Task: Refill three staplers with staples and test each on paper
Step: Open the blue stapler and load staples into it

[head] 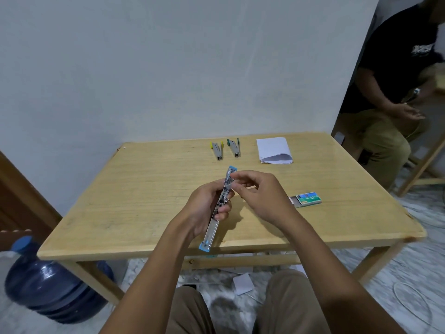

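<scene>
Blue-tipped metal stapler (218,208) unfolded flat at table (144,189) centre, gripped mid-body by left hand (207,208), right hand (260,196) fingertips pinched at its twelve-o'clock end, staple box (308,198) at three o'clock, folded paper (274,150) at one o'clock.

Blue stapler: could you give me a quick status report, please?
Left hand grips blue stapler, swung fully open. Right hand pinching at its upper end. Staple box slid open beside it. Nothing in the way.
</scene>
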{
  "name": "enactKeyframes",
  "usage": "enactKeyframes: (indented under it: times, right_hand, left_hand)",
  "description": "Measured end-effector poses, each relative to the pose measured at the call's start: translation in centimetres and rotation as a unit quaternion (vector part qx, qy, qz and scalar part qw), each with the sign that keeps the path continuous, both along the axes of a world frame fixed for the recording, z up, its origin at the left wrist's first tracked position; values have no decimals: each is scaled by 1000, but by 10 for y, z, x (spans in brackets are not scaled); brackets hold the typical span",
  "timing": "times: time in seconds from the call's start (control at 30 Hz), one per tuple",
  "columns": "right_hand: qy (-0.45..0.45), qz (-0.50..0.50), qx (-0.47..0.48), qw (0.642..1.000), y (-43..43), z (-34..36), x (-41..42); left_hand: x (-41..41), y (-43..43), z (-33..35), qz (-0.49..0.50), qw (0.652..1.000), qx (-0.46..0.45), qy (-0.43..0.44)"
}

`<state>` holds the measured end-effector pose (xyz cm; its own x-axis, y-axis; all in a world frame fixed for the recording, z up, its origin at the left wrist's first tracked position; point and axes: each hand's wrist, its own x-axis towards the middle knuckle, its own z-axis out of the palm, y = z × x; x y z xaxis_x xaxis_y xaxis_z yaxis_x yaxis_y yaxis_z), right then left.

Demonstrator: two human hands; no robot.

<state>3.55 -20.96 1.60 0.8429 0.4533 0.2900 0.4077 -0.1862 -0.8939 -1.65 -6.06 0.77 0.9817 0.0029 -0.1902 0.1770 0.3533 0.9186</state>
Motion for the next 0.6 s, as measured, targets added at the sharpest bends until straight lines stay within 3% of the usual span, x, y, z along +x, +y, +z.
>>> enactKeyframes:
  times: [0.3, 0.6]
  right_hand:
    - [-106, 59, -145, 982, -1, 14, 6]
    - [-109, 88, -179, 974, 4, 17, 9]
  left_hand:
    - [-4, 4, -3, -11, 1000, 12, -9]
    - [-7, 4, -5, -17, 1000, -19, -4]
